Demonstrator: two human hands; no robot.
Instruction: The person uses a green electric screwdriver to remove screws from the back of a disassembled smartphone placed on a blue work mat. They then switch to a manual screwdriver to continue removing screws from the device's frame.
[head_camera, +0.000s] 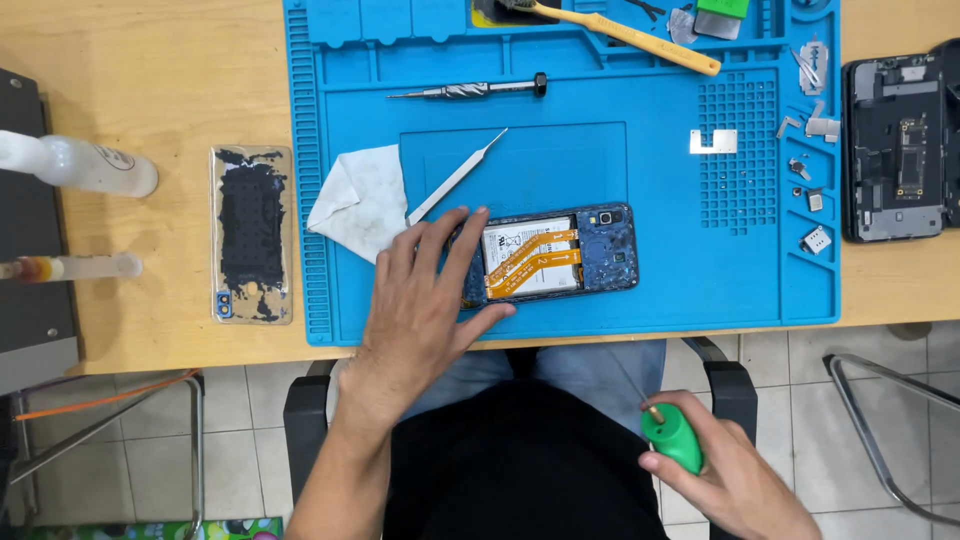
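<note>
Left hand (420, 300) steadies opened phone (555, 255) on blue mat (700, 270).

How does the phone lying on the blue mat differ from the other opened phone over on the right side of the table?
The phone on the mat lies lengthwise, left to right, with a white battery and orange ribbon cables showing; the phone on the right stands top to bottom and shows dark boards. The left hand presses on the mat phone's end, while the right one is untouched. The first rests on the blue mat, the second on the bare wooden table. Both have their backs off.

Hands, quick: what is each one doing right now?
Left hand: open, fingers spread, pressing on the opened phone.
Right hand: closed around a green-handled tool, off the mat.
</note>
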